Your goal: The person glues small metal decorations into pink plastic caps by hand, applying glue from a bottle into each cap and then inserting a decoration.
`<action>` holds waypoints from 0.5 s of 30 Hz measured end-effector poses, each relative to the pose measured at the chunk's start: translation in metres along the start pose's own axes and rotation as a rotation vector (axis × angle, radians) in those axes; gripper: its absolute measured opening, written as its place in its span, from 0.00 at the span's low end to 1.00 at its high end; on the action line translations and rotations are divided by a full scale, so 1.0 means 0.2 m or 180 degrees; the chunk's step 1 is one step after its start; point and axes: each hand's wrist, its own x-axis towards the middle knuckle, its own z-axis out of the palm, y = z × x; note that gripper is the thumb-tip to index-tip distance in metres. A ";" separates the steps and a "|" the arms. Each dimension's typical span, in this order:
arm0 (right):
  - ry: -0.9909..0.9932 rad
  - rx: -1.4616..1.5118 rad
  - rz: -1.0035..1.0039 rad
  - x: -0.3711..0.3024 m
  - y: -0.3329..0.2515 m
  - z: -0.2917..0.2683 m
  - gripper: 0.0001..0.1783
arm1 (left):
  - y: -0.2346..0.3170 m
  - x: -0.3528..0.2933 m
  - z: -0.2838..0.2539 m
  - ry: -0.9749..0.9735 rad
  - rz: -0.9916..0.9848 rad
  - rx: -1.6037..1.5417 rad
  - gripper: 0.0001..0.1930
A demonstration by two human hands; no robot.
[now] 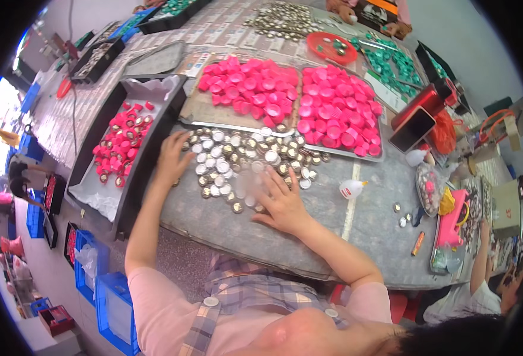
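Small round metal-and-white discs [215,165] lie loose in a spread pile on the grey tabletop. My left hand [171,159] rests at the pile's left edge beside the black tray, fingers stretched out, gripping nothing. Over the front right of the pile, my right hand [282,202] lies palm down with fingers spread. A blurred patch beside it hides some discs. Beyond the pile, pink plastic caps fill two metal trays, one at the left [205,107] and one at the right [381,155]. A white squeeze bottle [350,188] with a yellow tip lies right of my right hand.
A long black tray [165,115] at left holds pink pieces with discs. A phone [413,129] leans on a red box at right. Farther off are a red round dish [315,50], green pieces [392,62] and another person's hands [398,29]. Blue crates [116,314] stand lower left.
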 end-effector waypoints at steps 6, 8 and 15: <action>0.0060 -0.0155 -0.0005 -0.02 0.00 0.00 0.37 | 0.12 0.13 0.16 0.0402 -0.0276 -0.0475 0.23; 0.0146 -0.0173 -0.0046 -0.01 -0.01 -0.01 0.36 | 0.14 0.16 0.18 0.0611 -0.0368 -0.0529 0.22; 0.0200 -0.0280 -0.0058 -0.01 -0.01 0.01 0.37 | 0.19 0.16 0.21 0.0213 -0.0398 -0.0775 0.24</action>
